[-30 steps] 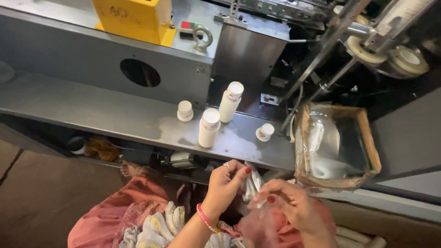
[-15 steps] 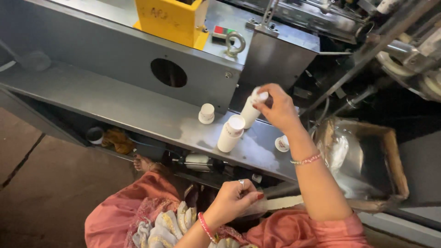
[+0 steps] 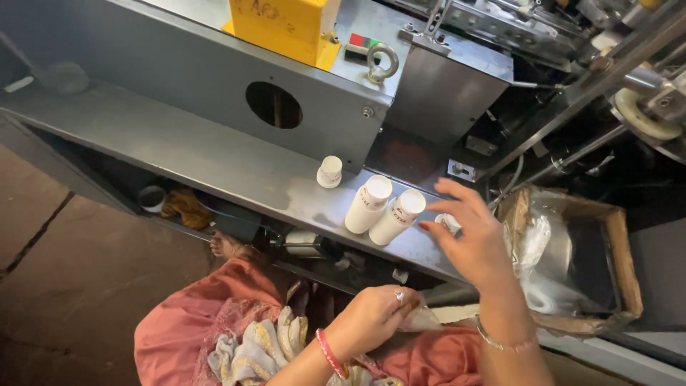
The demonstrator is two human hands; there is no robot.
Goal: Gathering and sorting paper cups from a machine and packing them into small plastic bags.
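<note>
My right hand hovers with fingers spread over the grey metal shelf, just right of two stacks of white paper cups that stand side by side. A small white cup peeks out under its fingers; contact is unclear. A single short cup stands further left on the shelf. My left hand, with a ring and a red bangle, rests low over my pink-clothed lap, fingers pinched on a piece of clear plastic film.
A grey machine housing with a round hole and a yellow box rises behind the shelf. A cardboard box lined with clear plastic sits at the right. Stacked cups lie in my lap. Rollers and rods fill the upper right.
My right hand let go of the tall cup stack and moved down to the right. The two stacks now stand next to each other. The left hand stayed in my lap.
</note>
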